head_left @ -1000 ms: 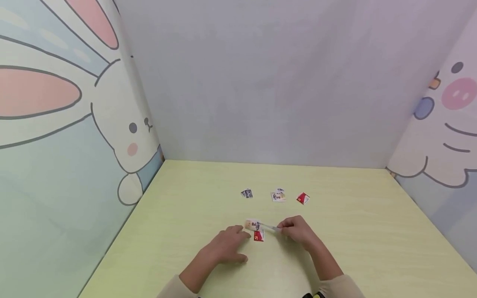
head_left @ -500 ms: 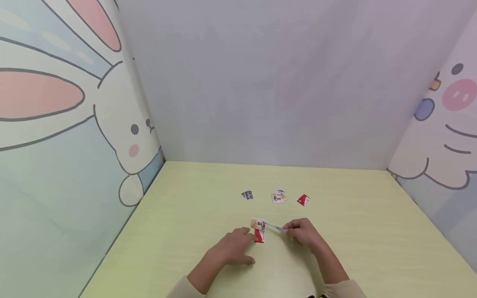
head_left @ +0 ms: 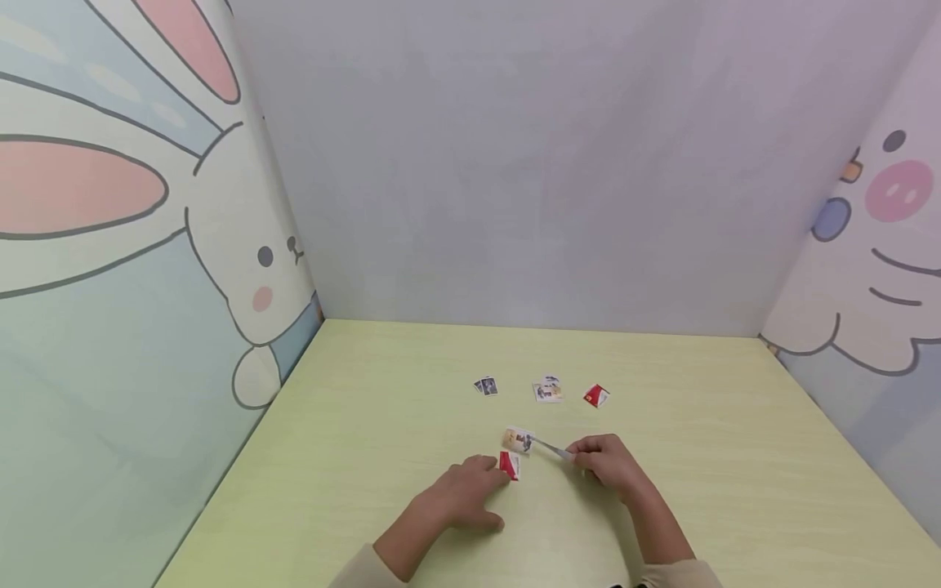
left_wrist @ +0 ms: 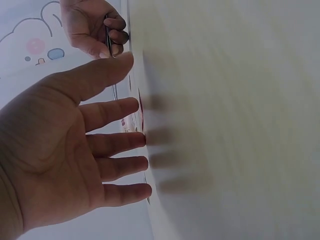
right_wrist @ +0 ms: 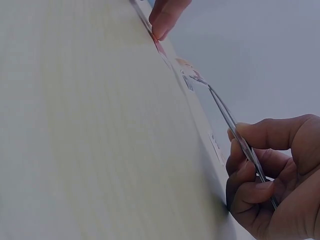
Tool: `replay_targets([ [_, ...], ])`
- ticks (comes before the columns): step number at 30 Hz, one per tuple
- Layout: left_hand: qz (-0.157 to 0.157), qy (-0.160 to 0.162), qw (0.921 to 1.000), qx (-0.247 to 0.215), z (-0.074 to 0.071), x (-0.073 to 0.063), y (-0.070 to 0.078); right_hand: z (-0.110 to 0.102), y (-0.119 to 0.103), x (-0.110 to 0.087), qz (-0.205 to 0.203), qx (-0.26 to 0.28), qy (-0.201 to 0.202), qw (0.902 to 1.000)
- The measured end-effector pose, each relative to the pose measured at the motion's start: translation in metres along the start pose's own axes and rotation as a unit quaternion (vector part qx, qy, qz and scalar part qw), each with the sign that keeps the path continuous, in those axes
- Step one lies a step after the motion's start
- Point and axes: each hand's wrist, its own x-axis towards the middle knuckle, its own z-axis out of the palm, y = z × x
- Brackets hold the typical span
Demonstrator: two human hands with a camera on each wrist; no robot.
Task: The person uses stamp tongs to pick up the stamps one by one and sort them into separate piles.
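Observation:
Between thumb and fingers, my right hand (head_left: 604,462) grips a pair of metal tweezers (right_wrist: 232,122). The tweezers' tips pinch the edge of a small picture sticker (head_left: 518,440), which looks curved and partly raised off the table in the right wrist view. Just in front of it lies a red and white sticker (head_left: 510,465). My left hand (head_left: 466,494) is spread with its fingers extended, its fingertips touching the table and the left edge of the red sticker. Whether the picture sticker still touches the table at one side, I cannot tell.
Farther back on the pale yellow table (head_left: 367,457) lie dark stickers (head_left: 488,385), some picture stickers (head_left: 547,389) and another red and white sticker (head_left: 596,395). A grey curtain (head_left: 529,163) stands behind, with cartoon-printed panels on both sides.
The tweezers and my right hand have moved right, drawing the picture sticker off the red one it overlapped. My left hand has shifted slightly right, onto the red sticker's edge.

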Motion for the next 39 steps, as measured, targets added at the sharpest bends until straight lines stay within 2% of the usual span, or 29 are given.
replay_targets([
  [7, 0.014, 0.008, 0.9998, 0.014, 0.0, 0.0, 0.004, -0.002, 0.003, -0.001, 0.007, 0.005, 0.013, 0.9999],
  [20, -0.001, -0.012, 0.9999, -0.004, 0.0, 0.005, 0.005, -0.008, 0.003, -0.005, 0.02, 0.011, 0.026, 0.9994],
  [28, 0.005, -0.008, 0.9999, -0.007, 0.002, 0.006, 0.005, -0.014, 0.003, -0.008, 0.019, 0.011, 0.03, 0.9993],
  [39, 0.0, -0.014, 0.9998, -0.011, 0.004, 0.006, 0.004, -0.025, 0.004, 0.004, 0.013, 0.005, 0.036, 0.9993],
])
